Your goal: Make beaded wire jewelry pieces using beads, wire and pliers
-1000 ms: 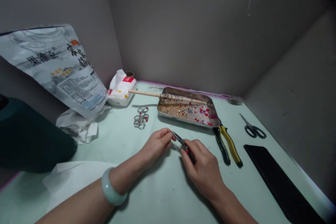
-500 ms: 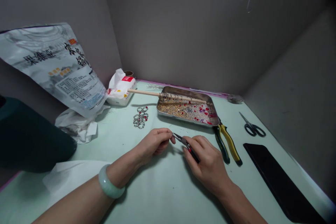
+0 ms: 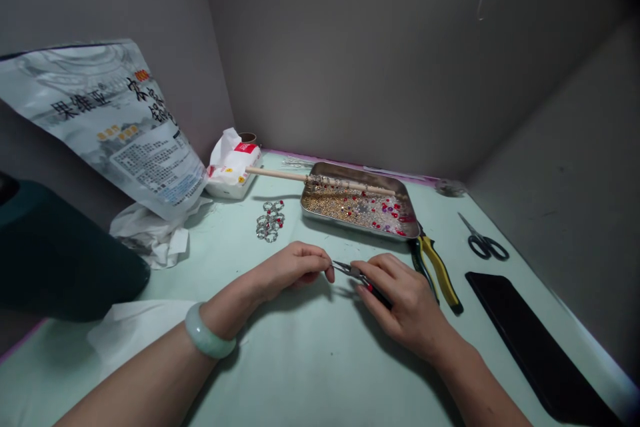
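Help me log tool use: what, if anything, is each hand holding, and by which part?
The right hand holds the small pliers by their dark handles, jaws toward the left hand. Anything in the left fingertips is too small to tell.

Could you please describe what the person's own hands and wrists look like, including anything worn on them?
Both the left hand and the right hand are ungloved, with no sleeves visible on the forearms. A smooth, glossy, pale green bangle, rounded and thick, circles the left wrist; the right wrist shows nothing worn.
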A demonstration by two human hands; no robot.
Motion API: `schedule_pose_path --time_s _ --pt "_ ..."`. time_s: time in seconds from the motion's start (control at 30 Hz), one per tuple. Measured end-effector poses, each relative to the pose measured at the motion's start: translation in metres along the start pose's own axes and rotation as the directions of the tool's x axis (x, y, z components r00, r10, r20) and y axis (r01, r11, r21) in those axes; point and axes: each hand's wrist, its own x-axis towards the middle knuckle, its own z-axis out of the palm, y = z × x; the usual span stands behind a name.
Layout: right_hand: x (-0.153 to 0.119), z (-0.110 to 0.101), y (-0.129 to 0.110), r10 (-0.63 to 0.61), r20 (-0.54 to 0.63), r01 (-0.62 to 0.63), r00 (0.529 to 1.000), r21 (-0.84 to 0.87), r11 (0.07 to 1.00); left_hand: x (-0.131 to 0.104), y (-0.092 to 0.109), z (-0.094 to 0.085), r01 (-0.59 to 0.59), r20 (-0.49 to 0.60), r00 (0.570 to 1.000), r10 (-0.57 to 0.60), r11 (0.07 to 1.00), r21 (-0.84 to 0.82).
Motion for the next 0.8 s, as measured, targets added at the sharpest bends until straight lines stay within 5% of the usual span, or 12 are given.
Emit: schedule_pose_path --time_s 0.4,0.8 --pt "-0.0003 -0.0018 0.0026 -0.069 0.025 0.067 0.997 0.079 0.995 -0.0034 0.0014 -0.0020 -0.022 0.147 0.989 0.022 1.000 0.003" --pt "0.0002 -0.0056 0.0022 -0.057 0.017 0.054 0.998 0.111 0.992 -0.0069 0.0074 -0.0025 -0.086 0.154 0.986 0.059 0.980 0.177"
